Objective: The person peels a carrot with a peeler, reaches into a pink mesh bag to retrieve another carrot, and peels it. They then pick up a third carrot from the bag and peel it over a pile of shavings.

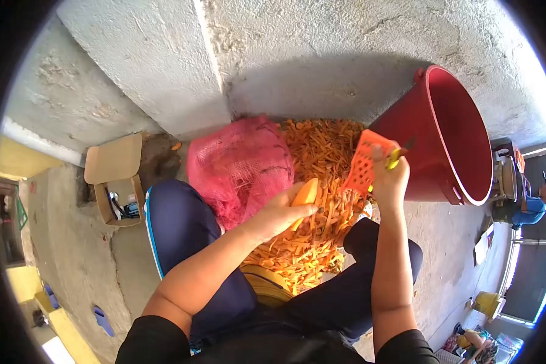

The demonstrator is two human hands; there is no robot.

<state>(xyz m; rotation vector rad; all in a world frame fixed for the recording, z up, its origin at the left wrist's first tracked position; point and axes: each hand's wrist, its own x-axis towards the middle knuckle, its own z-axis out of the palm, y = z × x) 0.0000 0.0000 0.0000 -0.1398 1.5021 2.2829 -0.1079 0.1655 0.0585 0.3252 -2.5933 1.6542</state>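
In my left hand (279, 213) is a smooth, peeled orange vegetable (306, 193) that looks like a carrot; my fingers are wrapped round it. My right hand (389, 176) is closed on a yellow-handled tool (395, 159), whose dark, blade-like end points up and right. The same hand is against an orange plastic piece full of holes (363, 161), perhaps a small basket; whether it is gripped too is hard to tell. Below both hands spreads a heap of orange peelings and strips (327, 151). A pink mesh sack (242, 161) lies left of the heap.
A large red bucket (400, 127) stands tilted in view by the wall, right of my right hand. An open cardboard box (112, 164) with small items sits at left. My knees flank the heap, with a yellow rounded object (267, 282) between them. A person in blue (532, 209) is far right.
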